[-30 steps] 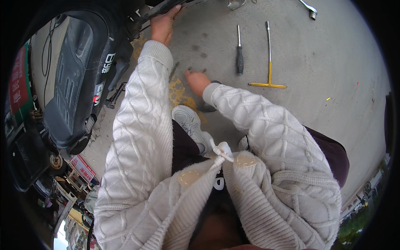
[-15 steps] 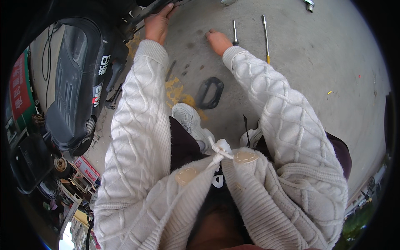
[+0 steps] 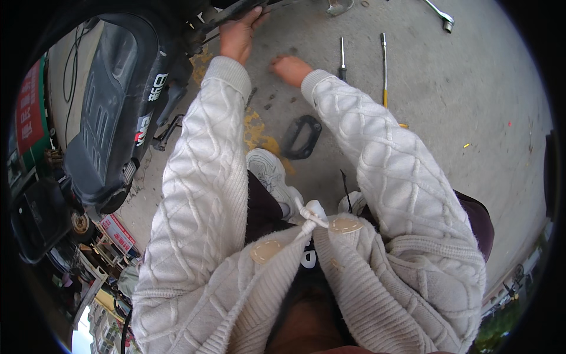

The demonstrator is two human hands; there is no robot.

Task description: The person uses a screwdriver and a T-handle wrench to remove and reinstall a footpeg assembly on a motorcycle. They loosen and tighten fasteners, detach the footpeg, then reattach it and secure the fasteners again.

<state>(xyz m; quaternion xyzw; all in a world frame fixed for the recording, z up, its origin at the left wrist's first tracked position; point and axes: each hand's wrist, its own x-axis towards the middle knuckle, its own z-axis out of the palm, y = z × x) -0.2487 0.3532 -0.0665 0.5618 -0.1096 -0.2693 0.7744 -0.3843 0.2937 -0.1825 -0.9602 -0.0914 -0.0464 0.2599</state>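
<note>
Labels first: white characters sit on the side of your black scooter (image 3: 100, 118), with a white-and-red decal (image 3: 142, 127) lower down the same side. Red banner (image 3: 29, 115) with pale lettering at far left; red-and-white sign (image 3: 118, 233) below it. White print also shows on your dark shirt (image 3: 308, 259).

Grip: your left hand (image 3: 238, 40) is closed on the dark bar (image 3: 231, 13) at the scooter's edge, thumb and fingers at the bar's near end. So the bar lies right in that grip, touching, reaching away to the left. Your right hand (image 3: 289, 69) is off the bar, low over the concrete, fingers curled and blurred; can't tell if anything's in them.

Black oval frame (image 3: 313, 138) lies on the ground below your right wrist, apart from both hands. Screwdriver (image 3: 342, 56) and yellow-handled wrench (image 3: 384, 68) lie right of that hand, partly behind your sleeve. Ratchet (image 3: 441, 16) farther off, upper right.
</note>
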